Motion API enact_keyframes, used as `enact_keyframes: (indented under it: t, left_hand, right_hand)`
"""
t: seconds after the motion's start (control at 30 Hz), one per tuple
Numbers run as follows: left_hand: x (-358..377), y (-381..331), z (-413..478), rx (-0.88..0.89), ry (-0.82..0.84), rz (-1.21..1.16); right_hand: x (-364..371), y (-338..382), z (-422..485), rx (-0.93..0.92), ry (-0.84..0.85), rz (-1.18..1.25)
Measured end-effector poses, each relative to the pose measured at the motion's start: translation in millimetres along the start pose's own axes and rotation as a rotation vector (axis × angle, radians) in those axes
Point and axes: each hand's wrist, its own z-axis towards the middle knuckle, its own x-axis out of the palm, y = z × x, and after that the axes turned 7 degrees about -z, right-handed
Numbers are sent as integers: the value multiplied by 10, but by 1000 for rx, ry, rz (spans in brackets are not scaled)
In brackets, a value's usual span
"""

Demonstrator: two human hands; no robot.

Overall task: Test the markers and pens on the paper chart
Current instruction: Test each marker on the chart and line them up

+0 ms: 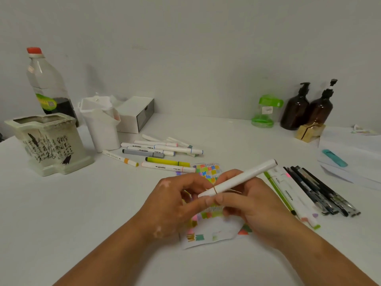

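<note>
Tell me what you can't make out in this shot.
Near tip of the white marker: head view, hidden by fingers of the left hand and right hand.
Middle of the paper chart: head view, covered by both hands.
Print on the far marker pile: head view, too small to read.

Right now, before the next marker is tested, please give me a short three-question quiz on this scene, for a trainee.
1. The white marker is held by: A one hand, B both hands, C no hand?
2. True or false: the black pens lie left of the paper chart.
3. How many brown pump bottles stand at the back?
Key: 1 B, left hand and right hand both grip it; 2 false; 3 two.
</note>
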Motion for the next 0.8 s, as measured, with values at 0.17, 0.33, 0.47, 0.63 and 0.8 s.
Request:
enact_keyframes:
  t: [0.17, 0.33, 0.47, 0.63, 0.8]
  left_hand:
    - [-67, 49, 13, -25, -64, 98]
    - [-52, 46, -7, 4, -11, 122]
    - [45, -21, -35, 95, 80, 211]
    - [83, -68, -35, 109, 138, 256]
    - [71, -121, -32, 118, 140, 272]
  right_hand:
    - [-56, -55, -13, -52, 21, 135]
    - [-40, -90, -27, -68, 3, 176]
    - [4, -71, -43, -72, -27, 92]
    - [75, -27, -70, -110, -43, 80]
    - [111, 3, -100, -104, -66, 108]
